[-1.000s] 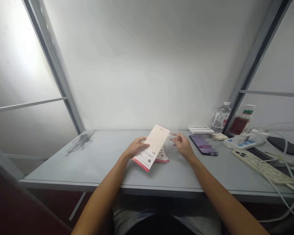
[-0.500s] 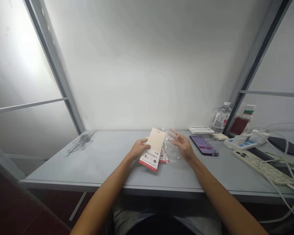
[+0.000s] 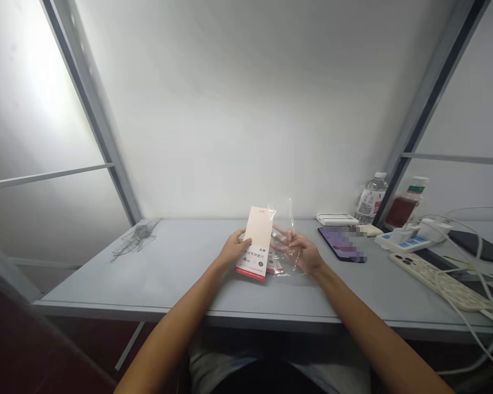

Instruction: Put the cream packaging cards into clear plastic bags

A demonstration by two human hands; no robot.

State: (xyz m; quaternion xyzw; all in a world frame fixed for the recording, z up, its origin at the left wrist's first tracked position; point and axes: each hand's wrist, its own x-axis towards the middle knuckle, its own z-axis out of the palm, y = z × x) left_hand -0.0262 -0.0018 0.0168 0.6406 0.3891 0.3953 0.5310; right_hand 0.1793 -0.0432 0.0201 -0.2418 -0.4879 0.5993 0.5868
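Two hands on the job: your left hand (image 3: 233, 249) grips a red-edged paper packet (image 3: 257, 242) nearly upright, its lower edge just above the desk. Your right hand (image 3: 301, 253), half closed, pinches a clear plastic bag (image 3: 285, 262) beside it. Below them lies a grey desk (image 3: 168, 276); a water bottle (image 3: 372, 197) stands against the wall.

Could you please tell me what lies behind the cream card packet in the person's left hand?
Behind the cream card packet, held in the left hand, a red-edged packet and a clear plastic bag show at its right edge. Whatever lies directly behind it is covered.
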